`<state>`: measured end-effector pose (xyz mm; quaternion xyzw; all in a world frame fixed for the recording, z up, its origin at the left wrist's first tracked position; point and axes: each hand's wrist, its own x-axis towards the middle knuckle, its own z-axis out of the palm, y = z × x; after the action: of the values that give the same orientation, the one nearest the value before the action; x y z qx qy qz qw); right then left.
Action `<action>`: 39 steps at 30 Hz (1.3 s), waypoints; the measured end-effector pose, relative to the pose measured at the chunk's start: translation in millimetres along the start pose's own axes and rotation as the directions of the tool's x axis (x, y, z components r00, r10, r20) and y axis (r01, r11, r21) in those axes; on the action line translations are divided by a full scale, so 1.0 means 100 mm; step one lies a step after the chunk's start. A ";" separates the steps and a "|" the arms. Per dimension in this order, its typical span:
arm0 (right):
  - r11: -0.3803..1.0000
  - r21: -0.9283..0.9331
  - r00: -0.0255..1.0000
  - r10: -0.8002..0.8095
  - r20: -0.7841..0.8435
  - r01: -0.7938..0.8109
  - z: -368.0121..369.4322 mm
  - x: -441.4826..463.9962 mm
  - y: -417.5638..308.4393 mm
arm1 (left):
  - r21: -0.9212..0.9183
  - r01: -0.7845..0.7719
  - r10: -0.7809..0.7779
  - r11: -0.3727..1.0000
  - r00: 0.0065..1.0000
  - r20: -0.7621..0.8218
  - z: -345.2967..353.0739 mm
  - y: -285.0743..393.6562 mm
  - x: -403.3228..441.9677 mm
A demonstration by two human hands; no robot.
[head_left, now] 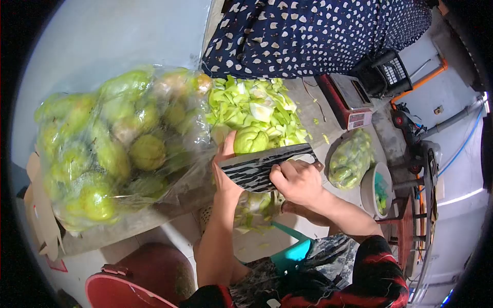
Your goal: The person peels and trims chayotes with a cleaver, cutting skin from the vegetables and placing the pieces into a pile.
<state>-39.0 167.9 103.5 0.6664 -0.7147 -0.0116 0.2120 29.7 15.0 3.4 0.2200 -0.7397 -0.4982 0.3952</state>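
A pale green chayote [250,139] sits at the near edge of a heap of sliced green pieces [257,105]. My left hand [225,172] is closed on its left side, thumb up along the fruit and the other fingers partly hidden behind the blade. A wide cleaver [249,167] with black and grey streaks on its blade lies just in front of the chayote. My right hand [298,180] is shut round the cleaver at its right end, knuckles up; the handle is mostly covered.
A large clear bag of chayotes [123,143] fills the left of the counter. A red scale [346,100], a bag of green produce [352,159] and a white bucket [376,190] stand right. A red bin [138,280] is below left; patterned cloth [308,38] hangs behind.
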 end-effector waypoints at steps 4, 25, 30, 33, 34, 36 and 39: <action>1.000 0.014 0.999 -0.014 -0.041 0.014 0.08 -0.03 0.05 | 0.009 0.014 -0.014 1.000 1.000 0.020 0.00 -0.06 -0.01; 0.697 -0.061 0.657 0.698 0.285 -0.714 0.47 -0.37 1.06 | -0.393 0.199 -0.142 0.898 0.975 0.170 -0.15 0.10 0.05; 0.686 0.113 0.689 0.683 0.240 -0.719 0.45 -0.45 0.74 | -0.715 0.502 -0.268 0.486 0.865 0.425 -0.13 0.02 0.00; 0.671 0.212 0.703 0.668 0.245 -0.711 0.43 -0.59 0.56 | -0.697 0.552 -0.427 0.457 0.824 0.373 -0.02 -0.05 -0.09; 0.667 0.230 0.705 0.668 0.237 -0.709 0.42 -0.64 0.52 | -0.700 0.548 -0.429 0.458 0.826 0.366 -0.01 0.03 -0.05; 0.640 0.264 0.692 0.677 0.251 -0.722 0.39 -0.73 0.43 | -0.916 0.386 -0.430 0.107 0.849 0.307 -0.02 0.18 0.00; 0.631 0.303 0.699 0.668 0.255 -0.714 0.36 -0.89 0.31 | -0.656 0.721 -0.301 -0.223 0.590 0.750 -0.05 -0.13 -0.10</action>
<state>-78.0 247.4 54.2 0.3668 -0.9144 0.1694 0.0242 38.7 14.0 -10.5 0.1067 -0.0883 -0.9889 0.0533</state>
